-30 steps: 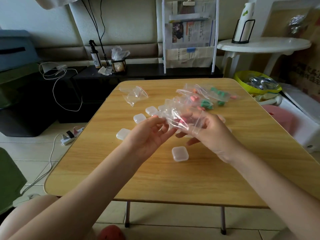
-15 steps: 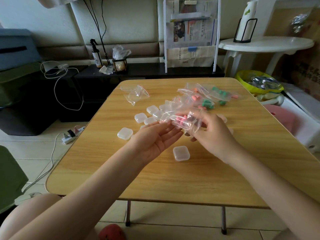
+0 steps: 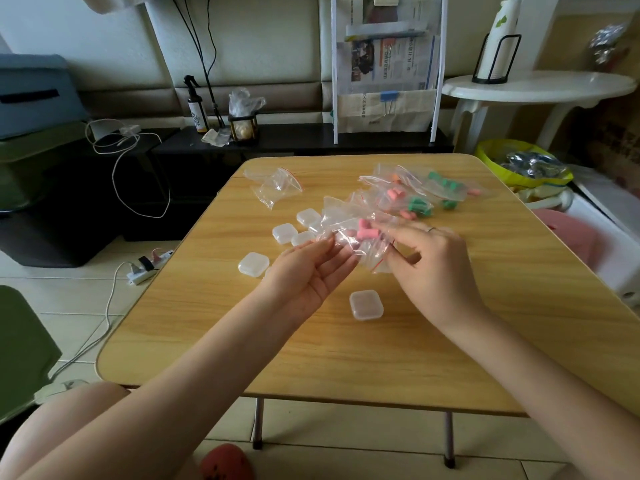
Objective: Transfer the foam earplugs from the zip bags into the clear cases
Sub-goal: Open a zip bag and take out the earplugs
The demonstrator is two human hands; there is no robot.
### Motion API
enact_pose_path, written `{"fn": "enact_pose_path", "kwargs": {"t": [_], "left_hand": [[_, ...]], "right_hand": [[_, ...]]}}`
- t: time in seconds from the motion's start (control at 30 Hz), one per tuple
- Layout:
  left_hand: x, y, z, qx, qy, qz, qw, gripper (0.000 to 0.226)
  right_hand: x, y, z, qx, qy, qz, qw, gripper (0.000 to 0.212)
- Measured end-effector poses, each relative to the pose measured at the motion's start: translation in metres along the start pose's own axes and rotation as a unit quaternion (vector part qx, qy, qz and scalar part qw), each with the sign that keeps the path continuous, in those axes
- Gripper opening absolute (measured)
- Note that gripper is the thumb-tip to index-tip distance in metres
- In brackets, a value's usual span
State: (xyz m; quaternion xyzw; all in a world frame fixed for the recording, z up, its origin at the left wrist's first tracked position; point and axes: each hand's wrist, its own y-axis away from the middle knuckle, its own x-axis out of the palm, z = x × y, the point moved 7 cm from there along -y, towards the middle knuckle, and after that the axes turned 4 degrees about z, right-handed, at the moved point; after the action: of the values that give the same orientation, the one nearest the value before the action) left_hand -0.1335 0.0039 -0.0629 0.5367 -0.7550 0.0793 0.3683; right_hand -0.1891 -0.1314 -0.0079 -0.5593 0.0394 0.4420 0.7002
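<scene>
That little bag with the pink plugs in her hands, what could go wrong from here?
The zip bag is pinched by the right hand above the table, with the left hand open under it. If the pink earplugs tumble out quickly, they might miss the palm and roll off. The nearest clear case looks closed, so both hands are busy when it needs opening.
</scene>
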Motion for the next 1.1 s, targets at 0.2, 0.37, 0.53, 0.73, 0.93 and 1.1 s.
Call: {"fn": "enact_pose_path", "kwargs": {"t": [0.2,0.37,0.53,0.73,0.93,1.1], "left_hand": [[0.007,0.000,-0.002,0.023,-0.035,0.051,0.998,0.008],[0.009,0.004,-0.006,0.071,-0.112,0.062,0.989,0.009],[0.012,0.006,-0.006,0.085,-0.161,0.061,0.981,0.009],[0.002,0.003,-0.012,0.091,-0.122,0.017,0.988,0.012],[-0.010,0.006,-0.033,0.170,-0.162,-0.062,0.970,0.042],[-0.003,0.004,-0.061,0.245,-0.295,-0.046,0.922,0.031]], "right_hand": [[0.005,-0.002,-0.001,0.062,-0.125,0.053,0.989,0.031],[0.022,0.005,-0.011,0.202,-0.324,0.127,0.915,0.021],[0.030,0.007,-0.025,0.287,-0.401,0.121,0.861,0.010],[0.035,0.010,-0.027,0.295,-0.432,0.104,0.846,0.008],[0.024,0.006,-0.034,0.307,-0.454,0.058,0.835,0.007],[0.017,0.004,-0.037,0.299,-0.449,0.067,0.839,0.008]]}}
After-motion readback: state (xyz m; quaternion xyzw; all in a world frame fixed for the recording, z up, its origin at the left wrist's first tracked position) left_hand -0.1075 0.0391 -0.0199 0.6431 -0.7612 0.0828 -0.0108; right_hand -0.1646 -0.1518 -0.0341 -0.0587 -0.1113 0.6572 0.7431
